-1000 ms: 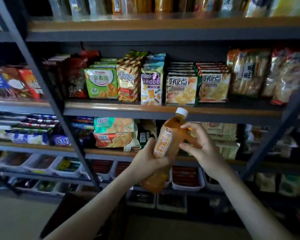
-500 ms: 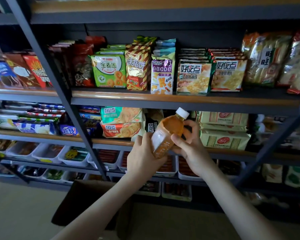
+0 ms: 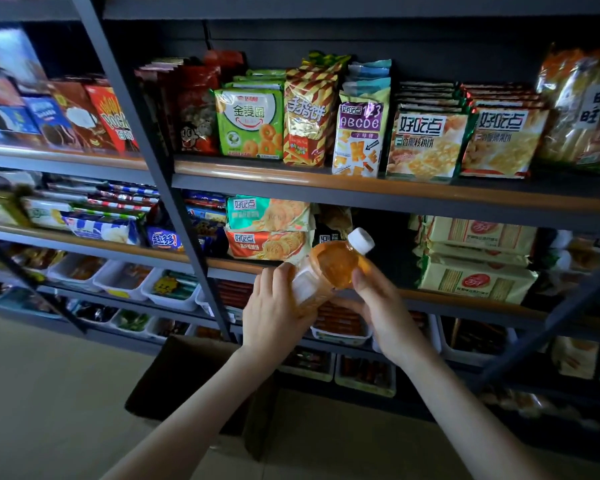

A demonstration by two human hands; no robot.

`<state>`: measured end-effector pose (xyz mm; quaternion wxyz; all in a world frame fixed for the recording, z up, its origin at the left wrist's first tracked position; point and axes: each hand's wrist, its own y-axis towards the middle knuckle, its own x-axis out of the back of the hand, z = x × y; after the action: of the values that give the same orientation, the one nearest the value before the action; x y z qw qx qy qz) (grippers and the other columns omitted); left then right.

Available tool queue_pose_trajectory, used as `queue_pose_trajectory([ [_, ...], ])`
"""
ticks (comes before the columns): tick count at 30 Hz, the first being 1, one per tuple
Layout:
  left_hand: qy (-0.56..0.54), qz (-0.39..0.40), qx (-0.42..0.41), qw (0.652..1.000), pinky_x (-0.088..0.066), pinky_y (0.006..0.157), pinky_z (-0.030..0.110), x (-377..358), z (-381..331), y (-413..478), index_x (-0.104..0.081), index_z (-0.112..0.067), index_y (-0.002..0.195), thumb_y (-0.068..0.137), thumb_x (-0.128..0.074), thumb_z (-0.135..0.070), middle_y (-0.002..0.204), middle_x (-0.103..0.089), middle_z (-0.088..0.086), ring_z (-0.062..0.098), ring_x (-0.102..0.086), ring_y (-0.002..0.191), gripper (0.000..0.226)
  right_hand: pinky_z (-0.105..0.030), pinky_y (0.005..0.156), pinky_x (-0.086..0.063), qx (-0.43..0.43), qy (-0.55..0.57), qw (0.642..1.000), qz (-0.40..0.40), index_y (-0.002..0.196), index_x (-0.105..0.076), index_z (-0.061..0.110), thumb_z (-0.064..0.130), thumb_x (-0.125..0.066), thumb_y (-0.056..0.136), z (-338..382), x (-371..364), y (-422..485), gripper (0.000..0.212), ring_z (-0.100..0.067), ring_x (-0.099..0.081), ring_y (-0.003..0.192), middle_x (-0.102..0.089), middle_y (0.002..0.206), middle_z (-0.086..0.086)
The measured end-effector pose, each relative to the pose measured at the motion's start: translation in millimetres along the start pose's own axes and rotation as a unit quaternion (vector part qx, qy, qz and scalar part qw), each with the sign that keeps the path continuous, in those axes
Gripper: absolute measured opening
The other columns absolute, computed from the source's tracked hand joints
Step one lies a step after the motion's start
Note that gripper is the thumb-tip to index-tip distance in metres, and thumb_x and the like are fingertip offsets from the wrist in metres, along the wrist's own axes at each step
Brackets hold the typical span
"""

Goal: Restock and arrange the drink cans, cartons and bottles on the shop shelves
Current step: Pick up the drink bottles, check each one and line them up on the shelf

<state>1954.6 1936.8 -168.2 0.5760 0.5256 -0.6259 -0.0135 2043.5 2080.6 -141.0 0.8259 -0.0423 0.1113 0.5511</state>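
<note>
Bottle (image 3: 329, 268): orange drink, white cap (tilted).

The orange drink bottle (image 3: 330, 268) has its base hidden behind the left grip (image 3: 274, 315); its label print is too blurred to read.

We read "ABCDE" and "123" on the purple bag (image 3: 359, 133), "金麦圈" on the green bag (image 3: 248, 123), "好吃点" on the cracker packet (image 3: 426, 143), "手指饼" on the striped bag (image 3: 307, 116) and "POCK" on the red box (image 3: 113, 119).

The bottle (image 3: 329, 268) sits between the hands (image 3: 274, 308) (image 3: 383, 318), before the shelf (image 3: 465, 301).
</note>
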Motion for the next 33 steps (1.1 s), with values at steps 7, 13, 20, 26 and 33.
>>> queue_pose_trajectory([
  [7, -0.198, 0.174, 0.228, 0.937, -0.045, 0.064, 0.028, 9.4, 17.7, -20.2, -0.043, -0.029, 0.105, 0.066, -0.081, -0.041, 0.098, -0.055, -0.015, 0.007, -0.058, 0.088, 0.056, -0.047, 0.088, -0.054, -0.097, 0.025, 0.994, 0.039, 0.121, -0.064, 0.023, 0.025, -0.056, 0.093, -33.8, -10.0, 16.8, 0.029, -0.029, -0.064, 0.110, -0.069, 0.117, -0.008],
  [13, -0.285, 0.171, 0.393, 0.857, -0.053, 0.065, 0.019, 7.6, 49.9, -61.0, -0.048, -0.022, 0.103, 0.062, -0.085, -0.037, 0.097, -0.064, -0.005, 0.000, -0.062, 0.081, 0.057, -0.037, 0.102, -0.046, -0.230, -0.080, 0.949, 0.198, 0.123, -0.060, 0.031, 0.043, -0.070, 0.081, -95.8, -53.7, 16.4, 0.044, -0.014, -0.061, 0.116, -0.068, 0.120, 0.009],
  [20, -0.320, 0.250, 0.432, 0.805, -0.053, 0.090, 0.028, 17.2, 145.2, -114.8, -0.044, -0.036, 0.122, 0.059, -0.072, -0.055, 0.118, -0.059, -0.006, 0.007, -0.059, 0.107, 0.071, -0.047, 0.101, -0.048, -0.341, -0.116, 0.906, 0.224, 0.122, -0.061, 0.025, 0.040, -0.074, 0.072, -180.5, -123.7, 31.7, 0.054, -0.018, -0.065, 0.110, -0.071, 0.114, 0.003],
  [26, -0.267, 0.280, 0.486, 0.784, -0.051, 0.095, 0.032, 3.1, 273.2, -158.5, -0.046, -0.026, 0.138, 0.093, -0.060, -0.028, 0.129, -0.057, -0.001, 0.012, -0.059, 0.114, 0.047, -0.041, 0.099, -0.050, -0.395, -0.234, 0.858, 0.231, 0.120, -0.062, 0.020, 0.022, -0.074, 0.084, -282.0, -190.0, 89.2, 0.038, -0.017, -0.067, 0.104, -0.072, 0.110, -0.002],
  [33, -0.055, 0.329, 0.522, 0.785, -0.040, 0.103, 0.027, -53.1, 408.3, -193.0, -0.022, -0.022, 0.153, 0.100, -0.047, -0.031, 0.150, -0.035, 0.004, 0.019, -0.039, 0.135, 0.059, -0.045, 0.099, -0.049, -0.406, -0.389, 0.783, 0.265, 0.125, -0.052, 0.020, 0.034, -0.077, 0.078, -419.7, -248.5, 166.1, 0.055, -0.017, -0.061, 0.108, -0.064, 0.115, 0.000],
])
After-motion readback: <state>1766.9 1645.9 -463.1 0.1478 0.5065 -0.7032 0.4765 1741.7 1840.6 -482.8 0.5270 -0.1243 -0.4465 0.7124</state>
